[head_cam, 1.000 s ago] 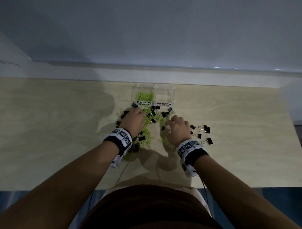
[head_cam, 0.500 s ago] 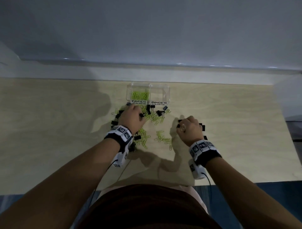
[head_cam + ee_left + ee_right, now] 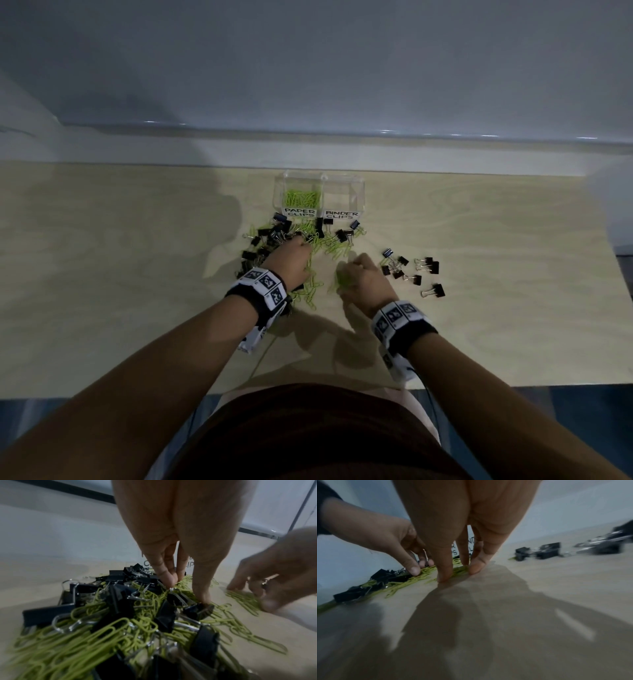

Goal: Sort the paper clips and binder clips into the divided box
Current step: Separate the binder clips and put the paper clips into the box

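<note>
On the worktop (image 3: 137, 274) just near the divided box (image 3: 318, 192), your left hand (image 3: 291, 260) pinches into the mixed pile (image 3: 120, 615), fingertips on a binder clip (image 3: 199, 609); your right hand (image 3: 366, 277), fingers curled, rakes loose paper clips (image 3: 342, 279) together, likely to scoop them.

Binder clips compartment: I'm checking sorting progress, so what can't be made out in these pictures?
- Binder clips compartment: head view, too small and dim to tell if it holds any clips.
- Box labels: both wrist views, fingers cover most of the lettering.
- Right hand: right wrist view, blurred; whether the fingers hold paper clips is unclear.
- Loose binder clips: right wrist view, blurred.
</note>
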`<control>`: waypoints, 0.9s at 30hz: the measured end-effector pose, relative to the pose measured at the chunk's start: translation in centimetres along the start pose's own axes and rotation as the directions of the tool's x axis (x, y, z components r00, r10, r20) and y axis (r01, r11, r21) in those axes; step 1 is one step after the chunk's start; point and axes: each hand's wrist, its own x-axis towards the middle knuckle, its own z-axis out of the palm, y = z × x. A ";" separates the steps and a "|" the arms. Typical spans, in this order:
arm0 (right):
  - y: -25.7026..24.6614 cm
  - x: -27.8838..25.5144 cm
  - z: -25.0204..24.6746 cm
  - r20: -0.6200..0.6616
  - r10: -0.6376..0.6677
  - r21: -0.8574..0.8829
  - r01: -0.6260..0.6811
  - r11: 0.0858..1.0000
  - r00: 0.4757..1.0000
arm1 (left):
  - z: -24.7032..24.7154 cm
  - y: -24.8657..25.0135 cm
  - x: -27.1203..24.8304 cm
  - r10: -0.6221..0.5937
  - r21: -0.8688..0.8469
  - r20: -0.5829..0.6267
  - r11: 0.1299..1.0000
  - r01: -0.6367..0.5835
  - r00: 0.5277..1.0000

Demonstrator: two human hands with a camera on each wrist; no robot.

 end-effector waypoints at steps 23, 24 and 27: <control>-0.3 3.0 -1.6 0.024 -0.014 0.031 0.014 0.999 1.000 | 0.4 -0.5 -0.1 0.224 0.042 0.087 0.973 -0.228 0.971; -0.4 3.4 -2.0 -0.010 0.017 0.091 -0.016 0.996 1.000 | 0.1 -0.7 -0.1 0.195 -0.047 0.066 0.980 -0.193 0.978; -1.7 5.4 -4.6 -0.136 0.045 0.201 -0.017 0.979 0.990 | -1.7 -1.3 0.1 0.027 -0.292 -0.019 0.956 -0.031 0.999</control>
